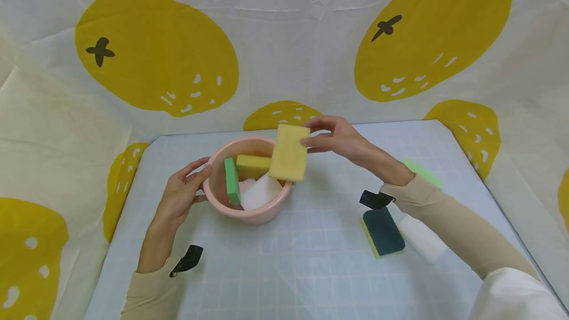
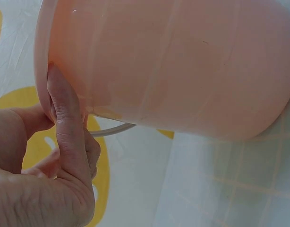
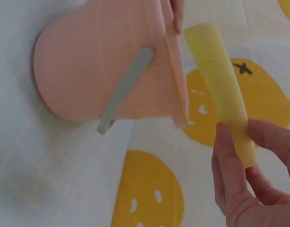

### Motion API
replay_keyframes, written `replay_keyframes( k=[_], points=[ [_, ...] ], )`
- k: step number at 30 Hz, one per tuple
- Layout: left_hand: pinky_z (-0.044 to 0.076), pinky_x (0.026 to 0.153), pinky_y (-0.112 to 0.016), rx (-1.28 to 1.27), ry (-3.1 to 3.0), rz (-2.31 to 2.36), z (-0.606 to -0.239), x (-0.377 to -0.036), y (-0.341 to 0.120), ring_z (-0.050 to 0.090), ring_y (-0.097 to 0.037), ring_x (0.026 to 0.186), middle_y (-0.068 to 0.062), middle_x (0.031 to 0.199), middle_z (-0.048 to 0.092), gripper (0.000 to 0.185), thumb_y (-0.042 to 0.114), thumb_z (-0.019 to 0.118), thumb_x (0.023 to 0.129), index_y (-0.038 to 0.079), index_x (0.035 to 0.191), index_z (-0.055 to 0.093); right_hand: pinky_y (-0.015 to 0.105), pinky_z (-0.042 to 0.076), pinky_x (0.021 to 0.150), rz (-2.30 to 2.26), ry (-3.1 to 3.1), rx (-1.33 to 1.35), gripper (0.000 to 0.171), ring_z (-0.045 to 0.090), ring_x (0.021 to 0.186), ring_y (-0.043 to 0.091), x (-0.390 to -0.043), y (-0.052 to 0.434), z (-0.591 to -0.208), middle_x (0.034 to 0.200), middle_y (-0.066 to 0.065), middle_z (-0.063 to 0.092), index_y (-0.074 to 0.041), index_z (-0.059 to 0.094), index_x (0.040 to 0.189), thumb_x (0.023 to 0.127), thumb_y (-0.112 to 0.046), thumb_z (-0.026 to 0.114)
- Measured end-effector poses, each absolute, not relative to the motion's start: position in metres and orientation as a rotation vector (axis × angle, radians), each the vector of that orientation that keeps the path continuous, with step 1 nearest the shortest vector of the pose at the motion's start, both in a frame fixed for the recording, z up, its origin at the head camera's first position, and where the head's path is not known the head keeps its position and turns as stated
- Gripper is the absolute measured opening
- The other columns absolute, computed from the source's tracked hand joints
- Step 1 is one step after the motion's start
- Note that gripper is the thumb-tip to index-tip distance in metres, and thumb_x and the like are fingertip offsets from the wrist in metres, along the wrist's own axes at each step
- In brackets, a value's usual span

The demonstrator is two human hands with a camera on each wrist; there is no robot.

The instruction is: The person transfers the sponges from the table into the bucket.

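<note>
A pink bucket [image 1: 255, 217] stands upright on the table. My left hand [image 1: 177, 197] pinches its rim at the left, thumb and fingers on either side of the lip, as the left wrist view shows up close. Over the bucket's right edge, my right hand [image 1: 339, 140] holds a yellow sponge [image 1: 288, 154] by one end between thumb and fingers. In the right wrist view that sponge [image 3: 219, 87] is edge-on and apart from the rim. Inside the bucket lie a green sponge [image 1: 231, 180], another yellow sponge [image 1: 252, 166], a white sponge [image 1: 261, 193] and something pink, partly covered.
Right of the bucket, a dark-faced yellow scouring sponge [image 1: 385, 231] lies beside a white sponge [image 1: 421, 237]. A light green sponge [image 1: 424, 173] is partly hidden by the right forearm. The bucket's grey handle [image 3: 126, 90] hangs down its side. A lemon-patterned cloth [image 1: 293, 38] rises behind the table.
</note>
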State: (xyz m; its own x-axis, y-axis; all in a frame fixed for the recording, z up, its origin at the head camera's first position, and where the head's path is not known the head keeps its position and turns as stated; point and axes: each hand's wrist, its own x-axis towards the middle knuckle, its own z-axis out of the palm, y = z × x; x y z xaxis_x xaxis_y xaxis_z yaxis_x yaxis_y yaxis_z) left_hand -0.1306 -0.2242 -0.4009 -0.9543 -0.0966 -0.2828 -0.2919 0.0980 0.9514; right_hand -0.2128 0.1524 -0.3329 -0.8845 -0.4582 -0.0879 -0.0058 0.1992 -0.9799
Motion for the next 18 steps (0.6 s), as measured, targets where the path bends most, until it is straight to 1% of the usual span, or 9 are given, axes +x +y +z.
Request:
replay_keyframes(
  k=[4,9,12,15,18],
  points=[
    [0.063,0.069,-0.03,-0.387,2.208,1.981,-0.4,-0.13,-0.224,0.069,-0.009,0.082,0.005,0.109,0.072,0.07,0.047,0.072,0.094,0.016,0.153,0.049,0.042,0.061,0.089,-1.723,2.104,-0.453,0.041,0.071,0.103,0.03,-0.215,0.141,-0.334,0.128,0.017,0.059,-0.002,0.062,0.129,0.093,-0.013,0.078],
    [0.063,0.07,-0.03,-0.388,2.211,1.977,-0.4,-0.13,-0.225,0.069,-0.009,0.082,0.004,0.111,0.071,0.071,0.048,0.072,0.095,0.016,0.154,0.048,0.04,0.061,0.087,-1.701,2.094,-0.473,0.042,0.072,0.101,0.029,-0.218,0.128,-0.339,0.127,0.017,0.058,-0.001,0.061,0.13,0.093,-0.011,0.078],
    [0.063,0.07,-0.03,-0.396,2.216,1.968,-0.399,-0.13,-0.225,0.069,-0.009,0.082,0.004,0.113,0.071,0.072,0.048,0.072,0.094,0.017,0.154,0.048,0.041,0.061,0.088,-1.697,2.079,-0.497,0.041,0.072,0.1,0.03,-0.219,0.118,-0.342,0.126,0.018,0.058,0.0,0.061,0.13,0.093,-0.009,0.077],
    [0.063,0.07,-0.03,-0.406,2.213,1.97,-0.399,-0.13,-0.224,0.069,-0.01,0.082,0.004,0.113,0.071,0.072,0.049,0.072,0.094,0.017,0.154,0.048,0.042,0.061,0.089,-1.66,2.107,-0.513,0.04,0.073,0.099,0.029,-0.219,0.109,-0.345,0.125,0.016,0.06,-0.002,0.063,0.128,0.093,-0.011,0.078],
    [0.063,0.07,-0.03,-0.412,2.211,1.971,-0.399,-0.131,-0.224,0.07,-0.01,0.082,0.004,0.112,0.071,0.072,0.049,0.072,0.094,0.017,0.153,0.049,0.039,0.061,0.089,-1.599,2.168,-0.53,0.04,0.073,0.098,0.026,-0.22,0.099,-0.347,0.124,0.013,0.062,-0.004,0.064,0.127,0.092,-0.014,0.079]
  ],
)
